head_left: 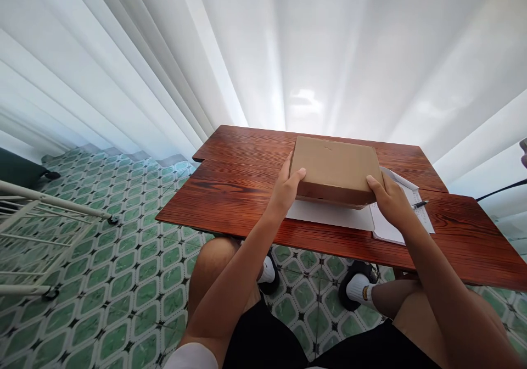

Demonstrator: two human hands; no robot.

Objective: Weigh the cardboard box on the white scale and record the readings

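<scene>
Between my two hands is a closed brown cardboard box (335, 165), its plain top facing up. My left hand (285, 186) grips the box's left side, thumb over the near top corner. On the opposite side my right hand (389, 197) holds the right near corner, its thumb on the top edge. Fingers on the far sides are partly hidden by the box. Beneath the box a white sheet (329, 215) shows on the wooden table (222, 193). Under my right hand lies an open notebook (387, 226) with handwriting, and a dark pen (420, 204) rests on its page.
White curtains (247, 45) hang right behind the table. At the left stands a white wire rack (53, 207) on castors over the green tiled floor (135, 259). My legs are under the table's near edge. A black cable (500, 189) runs at the right.
</scene>
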